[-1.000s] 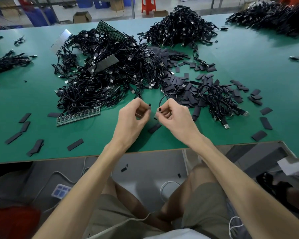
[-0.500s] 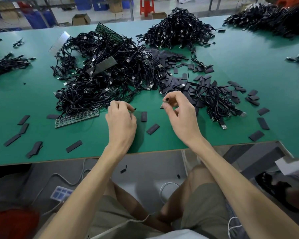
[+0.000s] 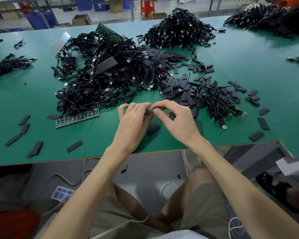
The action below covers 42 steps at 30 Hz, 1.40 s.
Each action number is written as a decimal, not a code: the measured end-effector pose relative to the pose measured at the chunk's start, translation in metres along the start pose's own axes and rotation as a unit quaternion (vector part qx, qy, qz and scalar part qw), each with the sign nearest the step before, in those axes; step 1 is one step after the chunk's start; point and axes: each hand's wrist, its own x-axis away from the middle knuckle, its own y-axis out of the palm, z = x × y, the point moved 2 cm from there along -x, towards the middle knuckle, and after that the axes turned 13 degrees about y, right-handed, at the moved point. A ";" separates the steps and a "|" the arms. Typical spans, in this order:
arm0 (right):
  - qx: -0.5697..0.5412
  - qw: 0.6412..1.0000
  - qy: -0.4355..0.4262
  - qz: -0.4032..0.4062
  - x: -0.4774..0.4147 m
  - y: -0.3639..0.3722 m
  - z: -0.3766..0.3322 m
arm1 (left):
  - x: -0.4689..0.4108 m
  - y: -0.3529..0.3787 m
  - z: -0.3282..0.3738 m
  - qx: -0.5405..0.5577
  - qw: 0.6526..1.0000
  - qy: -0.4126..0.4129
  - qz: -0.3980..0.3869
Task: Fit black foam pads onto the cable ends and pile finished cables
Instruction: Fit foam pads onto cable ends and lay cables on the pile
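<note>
Both hands meet just above the near edge of the green tabletop (image 3: 248, 54), fingertips touching. The left hand (image 3: 134, 120) is curled, thumb and fingers pinched on a small pale cable end (image 3: 149, 111) held between the two hands. The right hand (image 3: 175, 119) pinches the same spot from the other side, and a thin black cable (image 3: 168, 98) runs away from its fingertips toward the far side; whether a pad is on the end cannot be told. One loose foam pad (image 3: 153, 129) lies on the tabletop just under the hands. Behind the left hand sprawls a big tangle of black cables (image 3: 104, 76), with a green circuit-board strip (image 3: 78, 118) at its near edge. Scattered foam pads (image 3: 179, 83) and a smaller cable bundle (image 3: 217, 100) lie beyond the right hand. Another cable heap (image 3: 178, 30) sits toward the far edge.
</note>
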 end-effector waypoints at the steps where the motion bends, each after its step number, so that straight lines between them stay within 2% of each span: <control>1: 0.000 1.000 -0.004 0.003 0.000 0.000 -0.001 | 0.000 -0.001 0.000 0.005 1.000 -0.002 0.006; 8: 0.023 1.000 -0.012 0.015 -0.001 -0.002 0.000 | -0.002 -0.005 0.001 0.018 1.000 -0.006 0.008; 12: 0.008 1.000 0.015 0.014 -0.003 -0.003 0.002 | -0.001 -0.005 0.000 -0.002 1.000 -0.001 0.022; 19: 0.081 0.996 0.045 -0.016 -0.005 0.000 0.003 | 0.002 -0.005 -0.002 -0.023 0.998 0.009 0.054; 23: 0.066 0.995 0.076 -0.016 -0.006 -0.001 0.005 | 0.001 -0.007 -0.002 -0.012 0.998 0.003 0.056; 26: 0.073 0.994 0.074 -0.020 -0.006 -0.002 0.005 | 0.000 -0.009 -0.004 0.080 0.996 -0.019 0.043; 29: 0.084 0.994 0.058 -0.039 -0.005 -0.002 0.004 | -0.001 -0.014 -0.009 0.213 0.974 -0.065 0.042; 36: 0.083 0.991 0.036 -0.100 -0.002 0.001 0.002 | -0.002 -0.013 -0.011 0.312 0.946 -0.073 0.054; 39: 0.101 0.993 0.036 -0.058 -0.003 -0.001 0.001 | -0.002 -0.013 -0.014 0.368 0.921 -0.097 0.081; 42: 0.148 0.985 0.085 0.006 -0.004 -0.001 0.005 | 0.000 -0.013 -0.017 0.415 0.897 -0.117 0.101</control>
